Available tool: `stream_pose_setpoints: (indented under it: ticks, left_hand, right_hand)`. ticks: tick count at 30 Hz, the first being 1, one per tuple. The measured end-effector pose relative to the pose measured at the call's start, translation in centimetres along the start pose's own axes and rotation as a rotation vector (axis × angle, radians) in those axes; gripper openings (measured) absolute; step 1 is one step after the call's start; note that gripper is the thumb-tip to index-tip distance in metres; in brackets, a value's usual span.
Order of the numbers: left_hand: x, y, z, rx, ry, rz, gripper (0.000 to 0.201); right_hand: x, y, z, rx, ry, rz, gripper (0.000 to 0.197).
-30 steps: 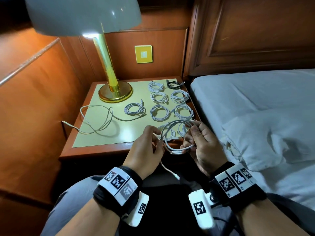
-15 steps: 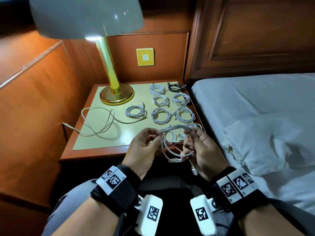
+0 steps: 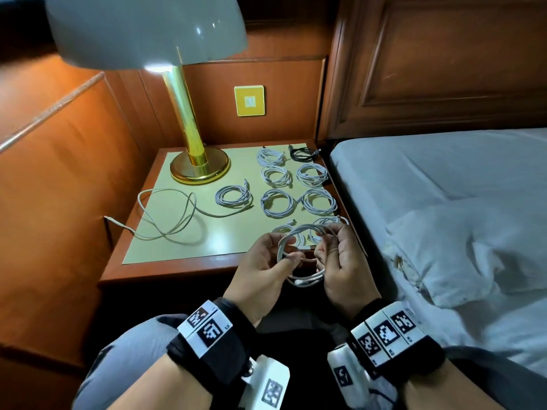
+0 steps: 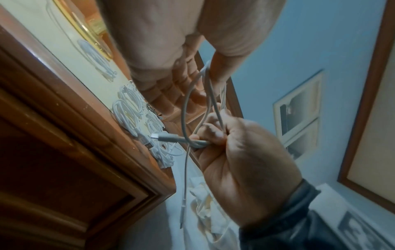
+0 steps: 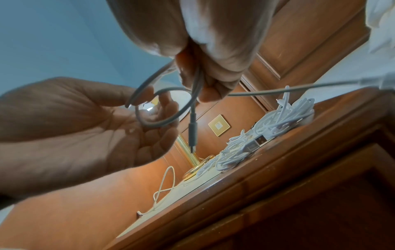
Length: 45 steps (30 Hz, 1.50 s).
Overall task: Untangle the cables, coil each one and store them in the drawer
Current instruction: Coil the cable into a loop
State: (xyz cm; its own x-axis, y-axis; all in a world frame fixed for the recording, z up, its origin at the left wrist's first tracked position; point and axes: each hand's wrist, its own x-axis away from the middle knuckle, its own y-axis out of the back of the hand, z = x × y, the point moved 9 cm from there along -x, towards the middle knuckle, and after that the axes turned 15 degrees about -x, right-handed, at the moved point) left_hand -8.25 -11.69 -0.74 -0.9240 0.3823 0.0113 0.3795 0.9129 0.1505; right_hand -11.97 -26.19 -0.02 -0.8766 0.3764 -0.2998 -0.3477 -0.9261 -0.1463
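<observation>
Nearest, both hands work one white cable [image 3: 299, 255] in the air over the person's lap, just short of the tabletop [image 3: 177, 241] edge. The left hand [image 3: 263, 270] pinches a loop between thumb and curled fingers; the right hand [image 3: 340, 261] clamps the gathered turns in curled fingers, seemingly so the coil cannot spring open while the free end is tucked through. In the left wrist view a plug end [image 4: 162, 136] sticks out past the right hand's grip, and a second end hangs down.

Beyond them, finished coils lie flat in rows on the tabletop, apart from one another, probably so they do not re-tangle. I count nine white coils [image 3: 278, 202], two of them partly hidden behind the hands, and one black coil [image 3: 300, 153] at the far right corner. One loose white cable [image 3: 165, 214] sprawls at the left, uncoiled, its end hanging over the edge. One brass lamp [image 3: 198, 167] stands at the back. The drawer below the tabletop looks closed, so storing has not yet begun
</observation>
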Motion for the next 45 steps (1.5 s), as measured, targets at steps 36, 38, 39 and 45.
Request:
stream_pose_setpoints:
  ticks: [36,38,39,45]
  left_hand:
    - [0.2,-0.5,1.1,0.356,0.267,0.055,0.03]
    - [0.0,-0.2,0.6,0.322,0.211,0.032,0.026]
    - [0.0,0.1,0.3,0.305,0.18,0.015,0.022]
    - [-0.3,1.7,-0.5,0.293,0.099,-0.098,0.014]
  right_hand:
    - [0.0,0.8,0.4,-0.026,-0.062,-0.072,0.011]
    - [-0.2,1.0,0.3,0.015,-0.074,-0.066,0.01]
    - [-0.2,1.0,0.3,0.028,-0.078,-0.063,0.009]
    - [0.1,2.0,-0.9,0.188,-0.257,-0.11,0.038]
